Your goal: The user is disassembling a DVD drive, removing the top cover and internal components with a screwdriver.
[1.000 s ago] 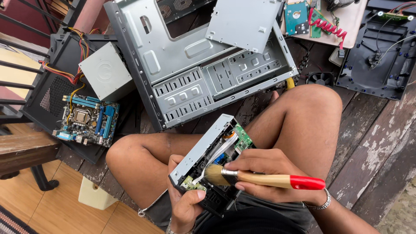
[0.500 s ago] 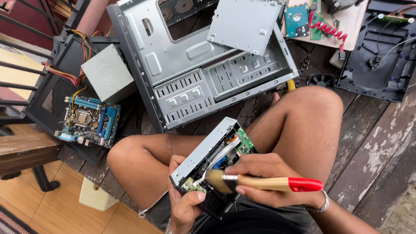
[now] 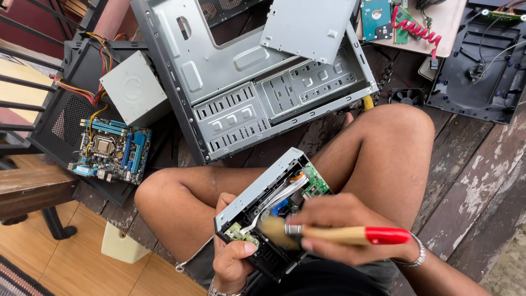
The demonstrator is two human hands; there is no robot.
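Observation:
My left hand [image 3: 233, 257] grips the near end of an opened optical drive [image 3: 263, 200], a grey metal box with green circuit boards and a white ribbon cable showing inside. It rests over my lap, tilted up to the right. My right hand [image 3: 350, 227] holds a paintbrush [image 3: 339, 234] with a wooden handle and red tip. The bristles lie blurred on the drive's near end, by a small green board.
An empty grey computer case [image 3: 246, 82] lies open beyond my knees with a loose metal panel [image 3: 309, 27] on it. A power supply [image 3: 134, 87] and blue motherboard [image 3: 109, 148] sit on a black panel at left. A hard drive [image 3: 375, 16], small fan [image 3: 408, 97] and black case panel [image 3: 482, 66] are at right.
The brush head has shifted slightly across the near end of the drive and is now blurred. Both hands keep their grip in about the same place.

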